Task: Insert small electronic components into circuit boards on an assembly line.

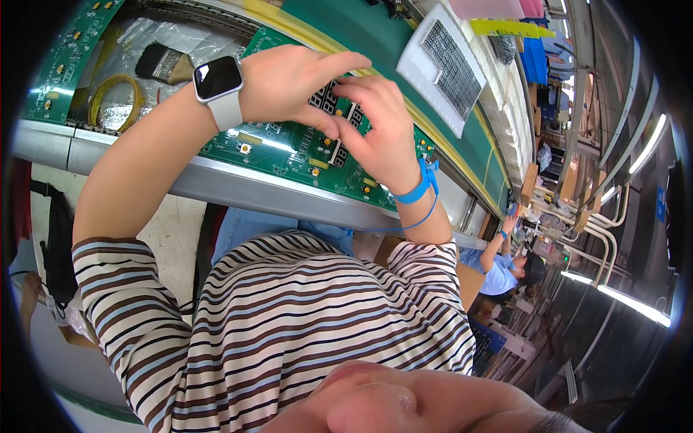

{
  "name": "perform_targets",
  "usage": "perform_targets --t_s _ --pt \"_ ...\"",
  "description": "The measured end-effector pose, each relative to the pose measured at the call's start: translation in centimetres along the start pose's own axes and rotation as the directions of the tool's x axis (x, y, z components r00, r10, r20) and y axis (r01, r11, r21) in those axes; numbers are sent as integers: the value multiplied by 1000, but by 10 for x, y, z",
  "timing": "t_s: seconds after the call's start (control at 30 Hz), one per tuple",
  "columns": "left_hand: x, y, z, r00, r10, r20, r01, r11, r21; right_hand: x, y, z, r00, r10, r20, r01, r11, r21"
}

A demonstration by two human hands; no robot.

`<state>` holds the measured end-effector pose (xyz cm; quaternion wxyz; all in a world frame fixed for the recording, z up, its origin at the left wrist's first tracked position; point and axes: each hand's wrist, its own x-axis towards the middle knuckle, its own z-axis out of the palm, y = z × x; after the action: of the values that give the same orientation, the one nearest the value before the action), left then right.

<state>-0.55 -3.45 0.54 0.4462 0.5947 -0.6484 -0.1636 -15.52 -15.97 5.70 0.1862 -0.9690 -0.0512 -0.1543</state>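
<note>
Both hands are over a green circuit board [285, 153] with black digit displays on it. My left hand [289, 83], above the watch, reaches in from the left with its forefinger stretched out and its thumb apart, bent down by the displays. Opposite it, my right hand [379, 130] has curled fingers at a black digit display [325, 98]; its fingertips are partly hidden. Another digit display [339, 154] stands on the board below the right thumb. A blue wrist strap [419, 184] with a cord circles my right wrist.
A brush [164, 65] and a roll of yellow tape [117, 103] lie at the left, beside another green board [63, 61]. Beyond my hands, a white tray [416, 59] holds rows of digit displays. A metal rail [238, 193] borders the near side. Another person [502, 270] works farther right.
</note>
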Motion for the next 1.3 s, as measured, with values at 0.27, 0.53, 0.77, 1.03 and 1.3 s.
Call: perform_targets --t_s 0.27,0.53,0.77,1.03,1.3 --pt "3 -12 -34 990 -129 -52 129 992 0 27 7 1 993 107 -54 -109 994 -29" --pt "-1 -18 -36 976 -136 -168 178 947 269 19 5 35 989 120 83 -119 993 -7" --pt "2 -18 -30 969 -240 -51 243 909 339 18 10 41 988 110 111 -106 993 -49" --pt "0 -20 -27 974 -219 -57 224 896 384 16 8 42 987 129 92 -123 990 -70" --pt "2 -24 -26 973 -225 -46 226 897 379 12 8 46 982 173 75 -174 985 2"
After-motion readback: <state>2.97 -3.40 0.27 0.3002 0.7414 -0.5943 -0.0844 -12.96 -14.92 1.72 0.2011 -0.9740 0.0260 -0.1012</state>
